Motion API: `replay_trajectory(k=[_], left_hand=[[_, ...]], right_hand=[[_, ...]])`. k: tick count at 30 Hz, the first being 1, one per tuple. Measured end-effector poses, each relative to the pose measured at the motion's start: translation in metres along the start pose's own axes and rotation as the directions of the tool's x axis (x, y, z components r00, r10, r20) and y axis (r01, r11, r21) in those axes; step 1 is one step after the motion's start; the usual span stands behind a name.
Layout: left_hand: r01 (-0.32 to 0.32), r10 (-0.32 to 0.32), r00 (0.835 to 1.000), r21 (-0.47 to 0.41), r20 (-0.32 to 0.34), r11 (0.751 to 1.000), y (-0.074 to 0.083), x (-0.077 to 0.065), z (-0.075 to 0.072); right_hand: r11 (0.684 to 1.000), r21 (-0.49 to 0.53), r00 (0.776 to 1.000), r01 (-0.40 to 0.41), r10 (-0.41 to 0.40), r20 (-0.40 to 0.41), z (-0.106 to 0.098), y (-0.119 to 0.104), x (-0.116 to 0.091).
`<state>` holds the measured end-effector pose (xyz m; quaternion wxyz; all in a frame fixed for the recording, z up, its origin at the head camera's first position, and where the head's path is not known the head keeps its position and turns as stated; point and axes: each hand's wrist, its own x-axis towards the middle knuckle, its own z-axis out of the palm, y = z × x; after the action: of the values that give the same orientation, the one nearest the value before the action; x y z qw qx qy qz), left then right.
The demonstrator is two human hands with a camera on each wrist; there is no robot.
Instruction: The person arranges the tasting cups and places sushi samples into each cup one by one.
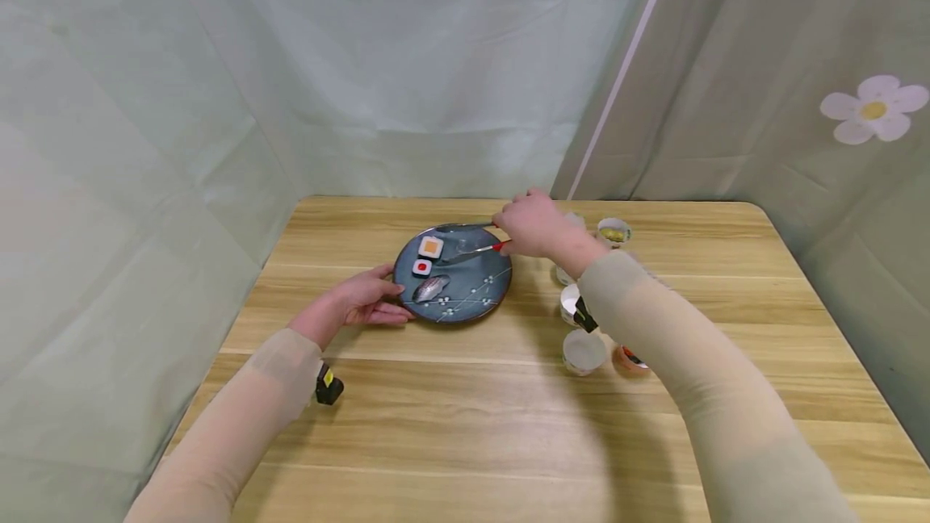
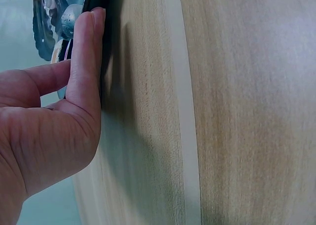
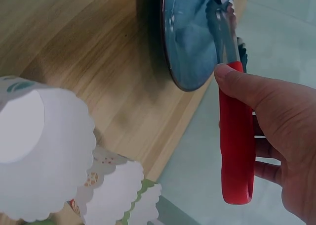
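My left hand (image 1: 369,297) holds the left rim of a round dark blue plate (image 1: 472,289), thumb at the top edge and fingers along the underside. On the plate's left side sit a white sushi roll with an orange centre (image 1: 431,247), a smaller roll with a red centre (image 1: 422,267) and a silvery fish-topped piece (image 1: 433,288). Over the plate's upper right, my right hand (image 1: 534,224) grips red-handled metal tongs (image 3: 237,141). In the head view the tongs' arms are spread apart, tips towards the rolls, with nothing visible between them.
Several paper cups with scalloped rims stand right of the plate, partly behind my right forearm. One white cup (image 1: 584,351) is nearest; a cup with yellow contents (image 1: 614,232) stands farther back. An orange cup (image 1: 629,361) is half hidden. Curtains (image 1: 436,103) enclose the wooden table (image 1: 436,426).
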<state>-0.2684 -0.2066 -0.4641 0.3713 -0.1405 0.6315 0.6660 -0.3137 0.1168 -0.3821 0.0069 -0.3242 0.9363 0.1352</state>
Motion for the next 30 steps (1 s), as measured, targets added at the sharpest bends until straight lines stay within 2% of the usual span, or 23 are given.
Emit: replay_trajectory(k=[15,30], left_hand=[[-0.009,0.009,1.000,0.005,0.012,1.000,0.000,-0.003,-0.001],[-0.011,0.011,1.000,0.005,0.010,1.000,0.001,-0.005,0.000]], right_hand=[[0.999,-0.035,0.999,-0.020,0.018,-0.045,0.003,-0.009,0.007],[0.998,-0.056,0.999,-0.031,0.030,-0.025,0.003,-0.018,0.010]])
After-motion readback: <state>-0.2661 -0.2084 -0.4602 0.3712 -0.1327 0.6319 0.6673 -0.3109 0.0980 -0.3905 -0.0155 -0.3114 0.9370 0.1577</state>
